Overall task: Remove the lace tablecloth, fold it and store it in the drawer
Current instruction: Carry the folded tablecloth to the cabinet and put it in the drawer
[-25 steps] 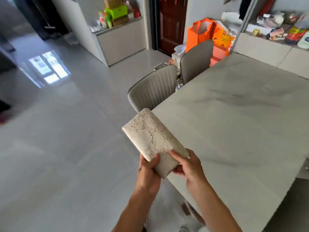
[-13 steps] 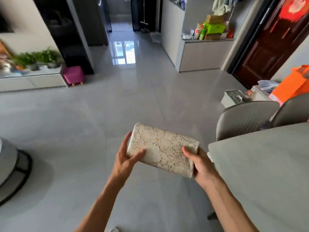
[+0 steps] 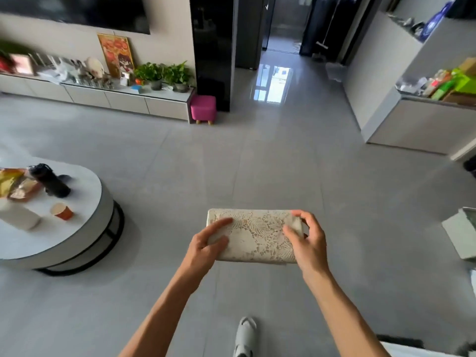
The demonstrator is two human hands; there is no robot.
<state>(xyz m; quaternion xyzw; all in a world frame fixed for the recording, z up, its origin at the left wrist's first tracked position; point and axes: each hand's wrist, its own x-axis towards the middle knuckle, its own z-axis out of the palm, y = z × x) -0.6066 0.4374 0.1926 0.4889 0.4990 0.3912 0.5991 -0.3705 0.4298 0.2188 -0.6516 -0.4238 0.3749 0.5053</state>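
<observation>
The cream lace tablecloth [image 3: 257, 234] is folded into a compact rectangular bundle and held level above the grey floor, at the lower middle of the head view. My left hand [image 3: 206, 247] grips its left end, thumb on top and fingers beneath. My right hand [image 3: 307, 240] grips the right end with curled fingers. A long low cabinet [image 3: 123, 101] with several drawer fronts runs along the far left wall. All its drawers look closed.
A round white coffee table [image 3: 77, 228] stands at the left with a black bottle [image 3: 50, 180], an orange cup [image 3: 63, 211] and snacks. A pink stool [image 3: 203, 108] sits beside the cabinet's end. A grey counter [image 3: 422, 124] stands at the right. My foot [image 3: 246, 336] shows below.
The view has swung left, away from the dining table and chairs, toward the living room. The bundle has turned level between both hands, which still hold its ends.
</observation>
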